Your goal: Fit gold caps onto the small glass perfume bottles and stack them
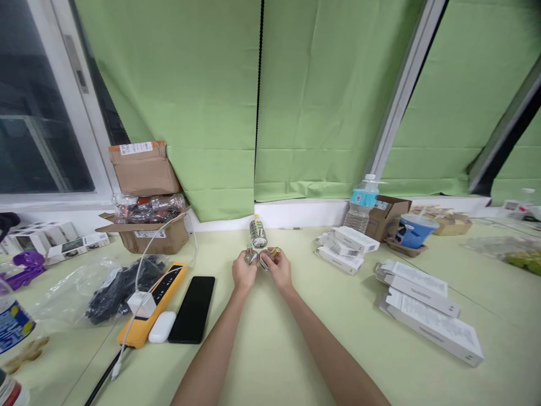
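My two hands meet at the middle of the pale green table, far out in front of me. My left hand (244, 272) pinches one end of a small shiny metallic object (260, 259). My right hand (279, 268) is closed on its other end, where a gold-coloured part shows between the fingers. What the object is I cannot make out at this size. Just beyond the hands stands a small clear jar or bottle (257, 233) with a patterned label, near the wall.
On the left lie a black phone (193, 309), a yellow power strip (154, 303) with a white charger, a white case (162, 326), plastic bags and cardboard boxes (146, 194). White boxes (426, 312), a water bottle (361, 210) and a blue cup (412, 230) are on the right.
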`<state>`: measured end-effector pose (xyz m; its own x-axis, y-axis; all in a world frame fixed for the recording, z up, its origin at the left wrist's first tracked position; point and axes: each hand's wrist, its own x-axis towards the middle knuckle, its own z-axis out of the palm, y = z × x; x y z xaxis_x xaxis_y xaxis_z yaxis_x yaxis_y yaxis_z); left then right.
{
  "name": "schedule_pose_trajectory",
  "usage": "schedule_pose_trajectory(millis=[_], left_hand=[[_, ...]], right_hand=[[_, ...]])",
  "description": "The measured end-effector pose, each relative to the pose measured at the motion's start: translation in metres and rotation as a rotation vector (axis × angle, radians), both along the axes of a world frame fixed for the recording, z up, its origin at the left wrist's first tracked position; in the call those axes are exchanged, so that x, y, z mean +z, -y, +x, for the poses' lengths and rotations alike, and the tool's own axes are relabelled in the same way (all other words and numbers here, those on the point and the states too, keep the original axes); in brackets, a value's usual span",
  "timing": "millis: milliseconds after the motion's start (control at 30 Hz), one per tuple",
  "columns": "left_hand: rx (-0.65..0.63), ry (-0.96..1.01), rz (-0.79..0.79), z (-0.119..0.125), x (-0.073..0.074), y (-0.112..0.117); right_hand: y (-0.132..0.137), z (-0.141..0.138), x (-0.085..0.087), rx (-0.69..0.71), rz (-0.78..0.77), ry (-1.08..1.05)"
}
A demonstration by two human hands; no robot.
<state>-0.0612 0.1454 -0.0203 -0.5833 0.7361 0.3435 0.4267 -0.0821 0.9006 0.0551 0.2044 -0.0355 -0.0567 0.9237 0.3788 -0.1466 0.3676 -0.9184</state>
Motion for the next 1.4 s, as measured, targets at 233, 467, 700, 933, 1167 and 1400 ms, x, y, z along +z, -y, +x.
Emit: schedule_pose_trajectory(millis=[233,467,700,933,1167,1400], left_hand=[[0.011,0.023,0.004,0.001,0.0,0.001],[0.017,0.027,0.004,0.0,-0.001,0.0],[-0.009,0.025,0.008,-0.001,-0.003,0.0],[-0.033,-0.033,-0.035,0.0,-0.001,0.001],[-0.021,-0.013,-0.026,0.0,-0.002,0.001],[-0.017,-0.06,-0.072,0.001,0.0,0.001]], right_hand=[[0.0,-0.001,0.0,0.022,-0.019,-0.02],[0.003,-0.001,0.003,0.035,0.001,-0.002],[0.005,-0.003,0.003,0.099,-0.035,0.009],[0.008,-0.002,0.005,0.082,0.079,0.173],[0.011,-0.002,0.008,0.062,0.101,0.179],[0.008,0.001,0.006,-0.034,0.134,0.248]])
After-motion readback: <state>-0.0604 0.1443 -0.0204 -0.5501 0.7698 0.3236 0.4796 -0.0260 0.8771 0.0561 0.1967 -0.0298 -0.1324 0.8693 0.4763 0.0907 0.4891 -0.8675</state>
